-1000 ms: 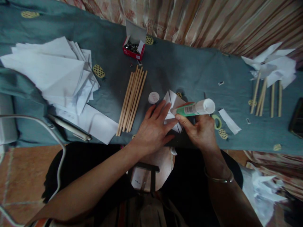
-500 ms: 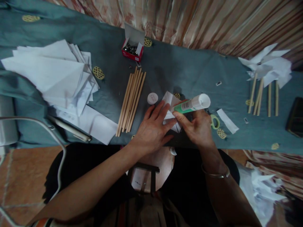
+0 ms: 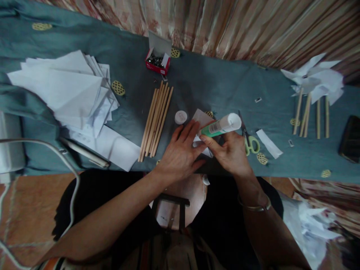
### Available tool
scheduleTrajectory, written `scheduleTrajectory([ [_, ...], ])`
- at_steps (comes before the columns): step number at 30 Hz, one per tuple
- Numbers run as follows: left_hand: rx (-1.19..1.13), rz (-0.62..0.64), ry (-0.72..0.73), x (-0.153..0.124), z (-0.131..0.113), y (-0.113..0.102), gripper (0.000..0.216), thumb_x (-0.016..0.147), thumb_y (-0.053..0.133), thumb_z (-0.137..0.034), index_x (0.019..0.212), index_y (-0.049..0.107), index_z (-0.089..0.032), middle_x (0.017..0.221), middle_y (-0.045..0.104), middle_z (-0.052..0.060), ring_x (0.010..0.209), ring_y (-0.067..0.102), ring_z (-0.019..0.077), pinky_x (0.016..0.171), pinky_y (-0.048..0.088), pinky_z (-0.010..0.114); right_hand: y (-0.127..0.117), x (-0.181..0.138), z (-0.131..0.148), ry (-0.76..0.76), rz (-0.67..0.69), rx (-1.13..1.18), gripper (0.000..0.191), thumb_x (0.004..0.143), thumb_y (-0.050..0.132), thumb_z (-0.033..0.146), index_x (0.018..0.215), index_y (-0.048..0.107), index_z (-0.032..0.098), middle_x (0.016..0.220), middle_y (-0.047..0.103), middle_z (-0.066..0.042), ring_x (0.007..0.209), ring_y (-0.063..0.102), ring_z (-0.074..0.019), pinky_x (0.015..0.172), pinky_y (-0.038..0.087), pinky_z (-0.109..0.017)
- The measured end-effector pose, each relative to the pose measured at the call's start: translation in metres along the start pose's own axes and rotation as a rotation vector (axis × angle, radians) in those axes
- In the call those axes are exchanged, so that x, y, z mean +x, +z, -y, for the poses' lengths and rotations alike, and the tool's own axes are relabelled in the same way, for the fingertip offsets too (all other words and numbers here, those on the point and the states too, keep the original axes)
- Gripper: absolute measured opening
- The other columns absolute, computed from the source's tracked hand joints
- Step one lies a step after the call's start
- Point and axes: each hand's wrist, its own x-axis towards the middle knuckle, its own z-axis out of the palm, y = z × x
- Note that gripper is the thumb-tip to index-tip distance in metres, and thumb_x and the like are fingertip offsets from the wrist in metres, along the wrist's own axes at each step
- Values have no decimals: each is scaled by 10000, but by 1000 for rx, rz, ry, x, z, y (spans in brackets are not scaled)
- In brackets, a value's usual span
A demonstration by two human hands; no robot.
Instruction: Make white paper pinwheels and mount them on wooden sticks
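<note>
Just right of a row of wooden sticks [image 3: 155, 122] on a cloth-covered worktop [image 3: 225, 86], seen from the head camera, a person holds a green-and-white glue stick [image 3: 216, 128] at a small piece of white paper [image 3: 199, 115]. The right hand [image 3: 232, 152] has its grip closed around the tube, which leans; whether its tip touches the paper cannot be told. The left hand [image 3: 180, 153], closer to the wooden sticks, lies with fingers spread on the paper, its grip open and clasping nothing. A round white cap [image 3: 180, 117] sits near the sticks, to their right. Beyond their far ends stands an open red box [image 3: 155, 68] of small metal pieces. Farther right of the sticks lie scissors [image 3: 248, 139] and a paper strip [image 3: 269, 144], then, well apart, white paper pinwheels [image 3: 317, 80]. Left of the sticks spreads a paper stack [image 3: 73, 86].
</note>
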Motion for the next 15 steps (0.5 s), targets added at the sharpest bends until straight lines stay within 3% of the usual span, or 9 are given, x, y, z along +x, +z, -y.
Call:
scheduleTrajectory([
  [5,2,-7,8,0,1,1,528,825,721,-390,1315,589,-245,1601,329,143,1484,262,393,1167,258,613,-3,-1,-3,94,38,452,293,786,744,492,898,720,223,861,752,-30,809,692,-195,782,543,-345],
  [9,8,1,17,0,1,0,540,827,719,-426,1317,589,-241,1598,325,162,1479,266,405,1158,268,612,-8,4,-12,209,-81,897,247,731,806,465,839,722,259,817,738,28,772,689,-132,762,557,-270],
  [15,26,-34,44,-2,5,1,630,833,703,-461,1387,517,-226,1591,327,177,1484,249,410,1165,250,623,-15,9,-23,378,-150,1201,249,702,834,433,805,718,238,800,741,29,749,692,-100,681,572,-195],
])
